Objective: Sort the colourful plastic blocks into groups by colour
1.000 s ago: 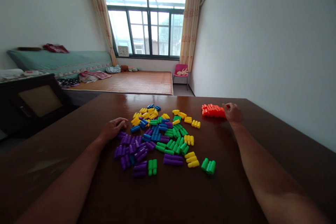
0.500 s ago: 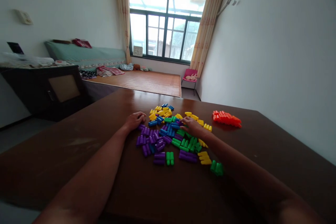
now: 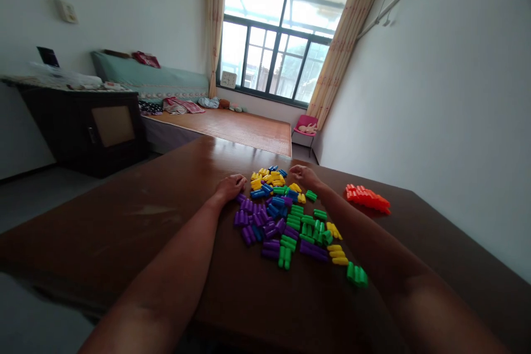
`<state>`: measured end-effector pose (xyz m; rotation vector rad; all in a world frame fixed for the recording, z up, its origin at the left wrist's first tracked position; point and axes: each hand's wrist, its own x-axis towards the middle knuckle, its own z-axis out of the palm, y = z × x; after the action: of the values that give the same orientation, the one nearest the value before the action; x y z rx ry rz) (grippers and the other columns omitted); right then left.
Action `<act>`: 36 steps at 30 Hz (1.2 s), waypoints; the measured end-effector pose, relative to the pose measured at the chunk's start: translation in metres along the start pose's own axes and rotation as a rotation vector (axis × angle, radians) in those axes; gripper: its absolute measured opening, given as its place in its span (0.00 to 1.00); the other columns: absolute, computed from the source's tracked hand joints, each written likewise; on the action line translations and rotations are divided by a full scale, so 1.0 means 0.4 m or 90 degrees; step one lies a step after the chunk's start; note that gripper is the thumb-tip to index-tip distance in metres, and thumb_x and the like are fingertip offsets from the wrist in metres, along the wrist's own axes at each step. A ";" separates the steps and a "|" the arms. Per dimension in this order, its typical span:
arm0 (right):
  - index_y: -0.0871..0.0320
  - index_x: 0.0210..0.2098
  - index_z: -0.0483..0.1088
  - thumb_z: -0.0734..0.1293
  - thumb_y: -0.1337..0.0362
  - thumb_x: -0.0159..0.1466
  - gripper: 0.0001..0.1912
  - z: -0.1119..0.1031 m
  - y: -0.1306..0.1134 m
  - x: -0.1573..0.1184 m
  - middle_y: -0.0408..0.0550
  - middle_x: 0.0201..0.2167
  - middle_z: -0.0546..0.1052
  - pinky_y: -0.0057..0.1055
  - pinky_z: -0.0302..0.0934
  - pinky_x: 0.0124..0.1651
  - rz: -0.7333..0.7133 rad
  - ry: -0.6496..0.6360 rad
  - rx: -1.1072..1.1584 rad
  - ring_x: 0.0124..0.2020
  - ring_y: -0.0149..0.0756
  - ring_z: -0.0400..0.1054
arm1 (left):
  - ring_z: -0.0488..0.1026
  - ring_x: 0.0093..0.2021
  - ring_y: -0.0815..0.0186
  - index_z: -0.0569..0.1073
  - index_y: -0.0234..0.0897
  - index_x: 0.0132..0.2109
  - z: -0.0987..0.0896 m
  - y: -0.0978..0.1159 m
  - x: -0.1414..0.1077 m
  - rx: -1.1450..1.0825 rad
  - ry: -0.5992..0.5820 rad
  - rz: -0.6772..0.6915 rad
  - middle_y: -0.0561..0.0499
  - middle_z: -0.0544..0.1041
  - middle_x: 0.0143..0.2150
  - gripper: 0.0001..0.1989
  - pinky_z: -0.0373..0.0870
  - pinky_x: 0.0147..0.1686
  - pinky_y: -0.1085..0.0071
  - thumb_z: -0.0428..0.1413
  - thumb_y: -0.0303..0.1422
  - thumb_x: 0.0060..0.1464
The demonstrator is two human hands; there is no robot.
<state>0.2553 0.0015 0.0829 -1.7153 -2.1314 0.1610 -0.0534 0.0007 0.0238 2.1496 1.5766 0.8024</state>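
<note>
On the dark table, small ribbed plastic toy blocks lie in a loose pile, sorted roughly by colour. My left hand (image 3: 232,186) rests at the pile's left edge with fingers curled, close to the purple blocks (image 3: 251,219); whatever may be in it is hidden. My right hand (image 3: 305,176) is at the far side, just right of the yellow blocks (image 3: 274,178). Its fingers are bent together, and I cannot make out anything between them. Blue blocks (image 3: 277,208) are in the middle, and green blocks (image 3: 318,230) spread below my right forearm.
An orange-red group of blocks (image 3: 367,198) lies apart on the right of the brown table (image 3: 166,243). Beyond the table are a bed with a mat (image 3: 232,126), a dark cabinet (image 3: 74,127) and a pink chair (image 3: 306,121).
My right hand has moved from over the middle of the pile to its far side. Some green blocks now lie more spread out, one beside the lower purple blocks. The view has tilted.
</note>
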 end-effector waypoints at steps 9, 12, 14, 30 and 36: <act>0.55 0.47 0.73 0.68 0.60 0.60 0.15 0.150 -0.042 0.074 0.51 0.43 0.78 0.36 0.63 0.51 0.060 -0.053 -0.025 0.46 0.42 0.72 | 0.76 0.38 0.61 0.78 0.42 0.43 0.021 -0.028 0.013 -0.016 0.014 0.001 0.50 0.82 0.36 0.15 0.65 0.35 0.69 0.48 0.39 0.58; 0.55 0.44 0.74 0.70 0.62 0.58 0.13 0.144 -0.034 0.069 0.47 0.38 0.79 0.32 0.66 0.45 0.025 -0.069 0.063 0.39 0.37 0.73 | 0.76 0.38 0.63 0.78 0.43 0.41 0.022 -0.027 0.014 0.008 0.016 -0.006 0.52 0.81 0.37 0.15 0.65 0.35 0.71 0.48 0.39 0.57; 0.56 0.41 0.75 0.69 0.58 0.58 0.13 0.121 -0.018 0.056 0.46 0.33 0.79 0.31 0.68 0.38 0.022 -0.075 0.207 0.33 0.35 0.73 | 0.76 0.38 0.63 0.78 0.43 0.40 0.019 -0.023 0.013 0.017 0.016 -0.004 0.53 0.81 0.37 0.14 0.65 0.35 0.72 0.48 0.39 0.57; 0.57 0.30 0.73 0.67 0.54 0.55 0.12 -0.097 0.517 -0.397 0.49 0.30 0.79 0.34 0.66 0.37 0.348 0.259 0.113 0.33 0.39 0.73 | 0.75 0.37 0.61 0.77 0.41 0.43 0.012 -0.045 0.032 0.017 0.005 0.036 0.52 0.81 0.37 0.19 0.66 0.35 0.70 0.47 0.42 0.54; 0.56 0.33 0.75 0.63 0.52 0.60 0.16 -0.106 0.567 -0.438 0.51 0.34 0.80 0.36 0.65 0.40 0.366 0.267 0.038 0.35 0.41 0.73 | 0.76 0.37 0.61 0.77 0.41 0.44 0.004 -0.046 0.031 -0.004 -0.007 0.041 0.53 0.81 0.36 0.21 0.67 0.37 0.70 0.46 0.46 0.53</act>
<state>0.5074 -0.1184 0.0055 -2.0657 -1.2957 0.0168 -0.0634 0.0182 0.0148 2.2073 1.5047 0.8125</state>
